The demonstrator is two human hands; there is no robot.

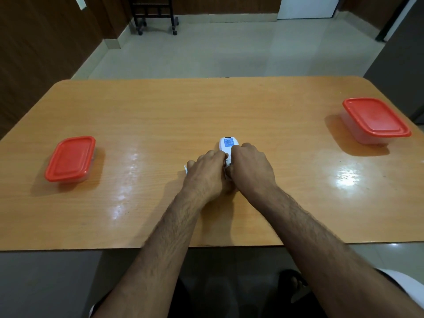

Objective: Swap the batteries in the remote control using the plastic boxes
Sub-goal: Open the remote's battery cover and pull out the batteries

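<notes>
My left hand (206,173) and right hand (251,167) meet at mid-table, fingers of both curled round the white remote (227,144), which lies back-up on the wooden table (160,111) with its blue label showing. A white piece juts out beside my left hand; what it is, I cannot tell. One red-lidded box (71,158) sits well left, the other box (376,120) far right, both closed.

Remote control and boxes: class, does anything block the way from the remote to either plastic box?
No object lies on the table between the remote and the left box or right box, but both red lids are on.
</notes>
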